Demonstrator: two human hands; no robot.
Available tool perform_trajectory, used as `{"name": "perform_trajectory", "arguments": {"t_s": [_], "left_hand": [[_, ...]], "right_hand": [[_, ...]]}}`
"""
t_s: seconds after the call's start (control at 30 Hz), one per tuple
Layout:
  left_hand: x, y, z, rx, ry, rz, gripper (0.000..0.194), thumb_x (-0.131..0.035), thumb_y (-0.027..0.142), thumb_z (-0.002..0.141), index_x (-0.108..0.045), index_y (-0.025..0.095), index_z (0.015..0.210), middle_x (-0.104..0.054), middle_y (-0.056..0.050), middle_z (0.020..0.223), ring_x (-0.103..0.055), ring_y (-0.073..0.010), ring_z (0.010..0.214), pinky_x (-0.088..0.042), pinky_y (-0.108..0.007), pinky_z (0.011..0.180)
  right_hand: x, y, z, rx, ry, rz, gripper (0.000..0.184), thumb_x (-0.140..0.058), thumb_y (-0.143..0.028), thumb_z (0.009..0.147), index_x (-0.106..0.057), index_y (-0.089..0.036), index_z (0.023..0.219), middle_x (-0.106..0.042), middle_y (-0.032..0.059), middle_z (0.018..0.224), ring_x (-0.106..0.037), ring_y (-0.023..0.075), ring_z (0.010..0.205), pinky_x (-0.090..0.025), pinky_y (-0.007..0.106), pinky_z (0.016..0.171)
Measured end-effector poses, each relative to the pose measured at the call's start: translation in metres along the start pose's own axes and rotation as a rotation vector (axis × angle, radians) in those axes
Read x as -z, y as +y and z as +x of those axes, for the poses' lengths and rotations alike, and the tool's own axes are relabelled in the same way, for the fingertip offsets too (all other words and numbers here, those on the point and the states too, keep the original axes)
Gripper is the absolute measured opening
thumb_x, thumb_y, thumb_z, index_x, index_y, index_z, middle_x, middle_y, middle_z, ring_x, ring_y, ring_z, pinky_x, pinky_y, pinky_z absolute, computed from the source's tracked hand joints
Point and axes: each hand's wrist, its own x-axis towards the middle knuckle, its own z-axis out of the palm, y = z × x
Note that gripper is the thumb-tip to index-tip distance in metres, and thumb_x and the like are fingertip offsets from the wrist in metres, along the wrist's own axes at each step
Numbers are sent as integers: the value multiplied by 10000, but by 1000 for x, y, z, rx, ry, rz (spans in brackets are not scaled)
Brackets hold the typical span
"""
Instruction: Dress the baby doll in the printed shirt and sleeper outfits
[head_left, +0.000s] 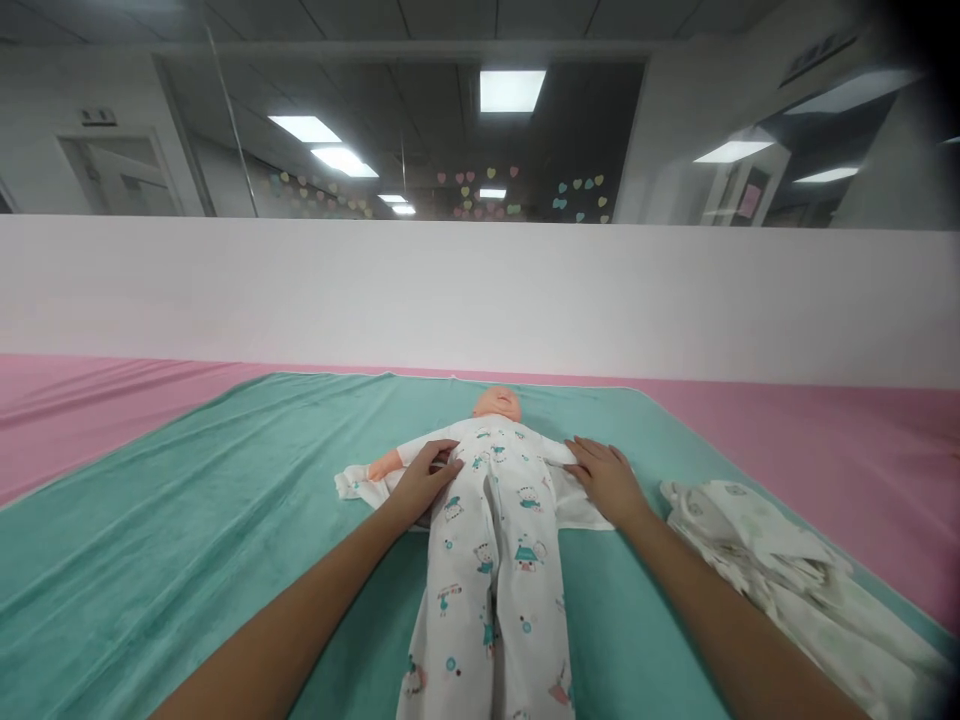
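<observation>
A baby doll (498, 403) lies on its back, head away from me, dressed in a white long-sleeved top (420, 446). White baby trousers (525, 545) with teal and pink prints lie over its front, reaching from the chest toward me. My left hand (424, 484) is at the left edge of the trousers, fingers and thumb curled onto the cloth there; its fingertips are partly hidden. My right hand (606, 478) lies with fingers stretched out on the sleeve at the right, hiding that forearm. At the left, the doll's bare forearm (385, 464) rests on a spread white garment (352, 483).
Folded white cloths (765, 545) lie in a heap at the right, beside my right forearm. A teal sheet (225, 540) covers the surface, with pink cloth (825, 440) around it. A white low wall (480, 300) and a glass window stand behind.
</observation>
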Motion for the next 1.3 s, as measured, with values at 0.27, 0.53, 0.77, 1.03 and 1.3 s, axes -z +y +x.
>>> {"name": "perform_trajectory", "arguments": {"t_s": [0.27,0.53,0.77,1.03,1.3], "left_hand": [[3,1,2,18,-53,-62,458,-597,401,729,-519,181,1124,-573,-51,1057,-548,-165,909,-442,-280,820],[7,24,-12,-52,-94,201,294,-549,468,743,-461,189,719,-420,44,652,-391,-116,625,-302,-232,567],[12,23,-10,-53,-187,242,322,-478,480,783,-394,184,688,-346,46,644,-313,-110,620,-245,-230,561],[27,28,-20,162,-444,115,474,-655,468,658,-454,210,1001,-443,42,737,-417,-114,654,-330,-208,547],[25,27,-16,115,-408,240,426,-662,507,630,-458,197,839,-458,35,755,-417,-112,649,-324,-217,536]], "right_hand": [[1,-15,-2,-49,-38,-50,439,-340,-281,901,-416,-200,1325,-416,82,1384,-356,249,1263,-244,452,1014],[9,-20,-2,-58,-67,-35,438,-318,-280,903,-421,-198,1321,-483,66,1323,-447,244,1161,-312,387,949],[11,-22,-2,-53,-61,-27,439,-338,-283,889,-430,-203,1311,-518,75,1276,-479,238,1107,-323,361,917],[12,-23,-2,-84,-35,51,431,-382,-284,851,-474,-205,1265,-551,83,1216,-495,255,1075,-305,414,945],[31,-86,-6,-121,50,823,309,-413,-402,861,-546,-243,1090,-574,37,1142,-516,191,1057,-386,344,926]]}}
